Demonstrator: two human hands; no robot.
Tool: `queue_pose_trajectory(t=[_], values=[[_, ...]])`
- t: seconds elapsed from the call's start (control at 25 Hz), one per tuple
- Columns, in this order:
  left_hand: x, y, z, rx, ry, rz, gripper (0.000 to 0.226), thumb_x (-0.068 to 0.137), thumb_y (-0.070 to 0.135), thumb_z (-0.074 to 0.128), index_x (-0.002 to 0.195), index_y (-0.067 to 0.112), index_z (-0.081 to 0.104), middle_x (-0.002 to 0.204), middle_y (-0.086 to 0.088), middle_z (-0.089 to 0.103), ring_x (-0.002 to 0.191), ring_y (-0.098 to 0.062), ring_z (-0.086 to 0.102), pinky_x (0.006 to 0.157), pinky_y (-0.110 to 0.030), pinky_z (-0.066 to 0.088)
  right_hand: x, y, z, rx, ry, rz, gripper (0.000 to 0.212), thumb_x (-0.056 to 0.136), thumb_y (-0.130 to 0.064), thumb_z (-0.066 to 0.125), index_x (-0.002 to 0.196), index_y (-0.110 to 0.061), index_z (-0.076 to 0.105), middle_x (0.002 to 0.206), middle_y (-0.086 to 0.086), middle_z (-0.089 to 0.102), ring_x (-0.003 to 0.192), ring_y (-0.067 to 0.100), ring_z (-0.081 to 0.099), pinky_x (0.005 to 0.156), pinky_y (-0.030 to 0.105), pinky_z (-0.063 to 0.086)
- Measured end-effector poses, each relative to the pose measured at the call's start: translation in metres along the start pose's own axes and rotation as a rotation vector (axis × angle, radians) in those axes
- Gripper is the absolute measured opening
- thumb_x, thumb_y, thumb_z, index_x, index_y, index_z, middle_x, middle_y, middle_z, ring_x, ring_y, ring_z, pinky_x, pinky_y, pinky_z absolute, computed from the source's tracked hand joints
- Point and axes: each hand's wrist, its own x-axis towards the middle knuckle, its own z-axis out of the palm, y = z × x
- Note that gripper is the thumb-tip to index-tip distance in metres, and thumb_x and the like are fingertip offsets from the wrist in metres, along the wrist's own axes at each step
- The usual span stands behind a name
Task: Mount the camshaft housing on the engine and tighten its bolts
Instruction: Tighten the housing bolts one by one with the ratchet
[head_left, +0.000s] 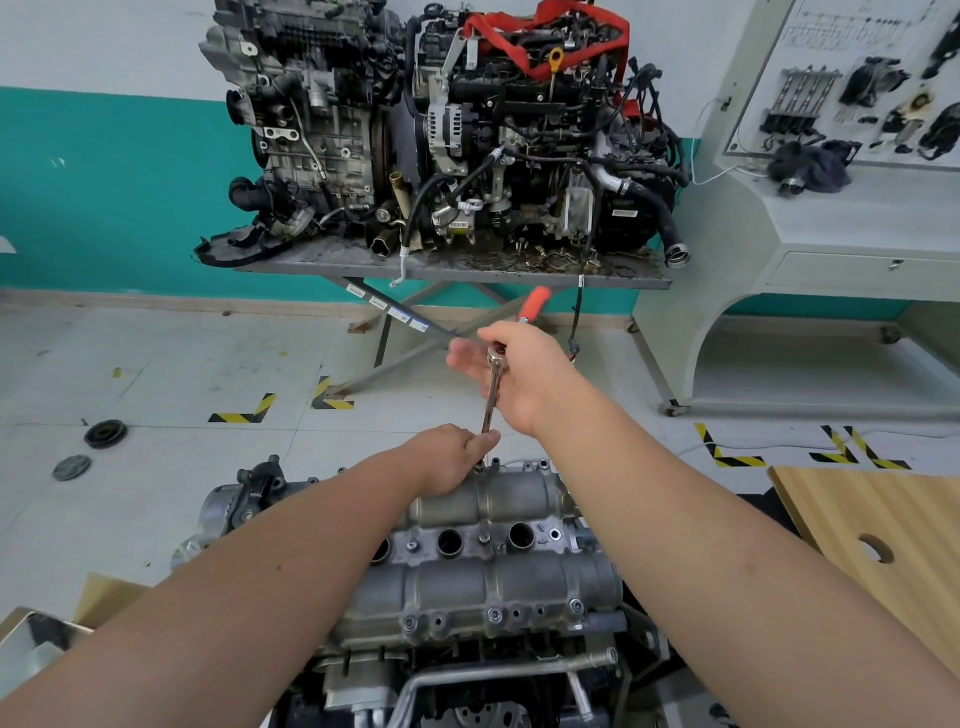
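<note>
At the lower middle of the frame the housing (483, 540) sits on the engine (467, 670), its grey twin humps running left to right with three dark round wells (450, 542) open between them; I cannot see anything inside those wells. Bolts (495, 615) stand along the near flange. My left hand (452, 457) rests at the far edge of the housing, fingers curled and pinching the lower end of the extension bar (491, 397) where it meets a bolt there; the socket itself is hidden by my fingers. The bar rises almost upright, tilted slightly right, to the ratchet (497, 354) at frame centre. My right hand (514, 374) is around the ratchet head, palm over it, fingers mostly straight and spread to the left, the thumb side hidden, so I cannot tell how firmly it grips. The orange handle (536, 303) pokes up and right past my knuckles. Above, at the top middle, two other engines (452, 130) stand on a grey table (457, 270), a red strap (550, 26) draped over the right one. A panel (862, 83) with mounted parts fills the upper right. On the floor at left lie two round discs (105, 433), and yellow-black tape corners (249, 410) mark the tiles. A wooden board (883, 530) with a hole lies at the right edge.
</note>
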Motion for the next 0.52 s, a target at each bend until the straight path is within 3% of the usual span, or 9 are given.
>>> queue_pose_trajectory(t=[0.08,0.2,0.28,0.36,0.52], values=[[0.000,0.000,-0.001,-0.002,0.001,0.009,0.058,0.103,0.057,0.026,0.078,0.012,0.052,0.087,-0.008,0.056,0.088,-0.027,0.053,0.082,-0.035,0.040,0.004,0.007,-0.005,0.138,-0.022,-0.014,0.012,0.099,-0.007,0.052,0.089,-0.010,0.048,0.083,0.010,0.064,0.095,0.031,0.064,0.041,0.016,0.046],[0.000,-0.001,-0.001,-0.010,0.004,0.023,0.058,0.104,0.055,0.028,0.072,0.012,0.049,0.076,-0.006,0.053,0.078,-0.025,0.051,0.076,-0.036,0.041,0.009,0.016,-0.009,0.019,-0.032,-0.033,0.016,0.099,-0.024,0.056,0.085,-0.017,0.052,0.081,0.003,0.069,0.088,0.023,0.066,0.057,0.026,0.043],[0.000,-0.001,-0.001,-0.011,0.011,0.031,0.056,0.104,0.053,0.029,0.070,0.013,0.048,0.076,-0.006,0.053,0.075,-0.023,0.050,0.073,-0.035,0.039,0.010,0.020,-0.010,-0.095,-0.046,-0.059,0.016,0.099,-0.036,0.054,0.093,-0.022,0.059,0.082,-0.001,0.072,0.082,0.017,0.065,0.066,0.033,0.034],[0.001,-0.002,0.000,-0.021,0.018,0.038,0.053,0.104,0.050,0.030,0.071,0.014,0.049,0.082,-0.008,0.056,0.078,-0.024,0.050,0.076,-0.035,0.040,0.009,0.022,-0.009,-0.128,-0.055,-0.082,0.025,0.100,-0.041,0.050,0.104,-0.022,0.065,0.085,-0.001,0.073,0.076,0.012,0.066,0.071,0.033,0.035],[0.001,-0.002,-0.001,-0.038,0.022,0.049,0.052,0.105,0.048,0.032,0.069,0.013,0.047,0.081,-0.009,0.055,0.078,-0.025,0.049,0.075,-0.035,0.039,0.004,0.021,-0.007,-0.121,-0.084,-0.060,0.039,0.104,-0.043,0.042,0.117,-0.015,0.066,0.085,0.004,0.075,0.075,0.014,0.066,0.050,0.019,0.044]])
